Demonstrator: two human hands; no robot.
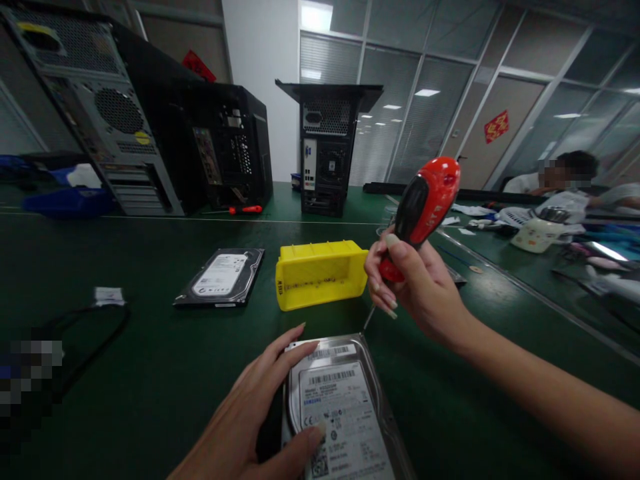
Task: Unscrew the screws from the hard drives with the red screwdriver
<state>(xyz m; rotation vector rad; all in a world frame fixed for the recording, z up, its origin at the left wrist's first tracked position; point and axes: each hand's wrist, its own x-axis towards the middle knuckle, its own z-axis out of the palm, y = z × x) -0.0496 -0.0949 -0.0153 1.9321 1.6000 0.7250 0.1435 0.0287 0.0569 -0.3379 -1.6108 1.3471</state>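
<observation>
My left hand (260, 407) grips the left edge of a silver hard drive (345, 407) with a white label, lying on the green table close to me. My right hand (410, 280) is closed round a red and black screwdriver (425, 203), held tilted with its thin shaft pointing down at the drive's far right corner. Just beyond the drive lies a yellow plastic bin (320, 273) on its side.
A second hard drive (223, 277) lies to the left of the bin. Three black computer towers (327, 147) stand at the back with a small red screwdriver (246, 209) before them. A black cable (85, 353) lies at left. Another person (565, 177) sits far right.
</observation>
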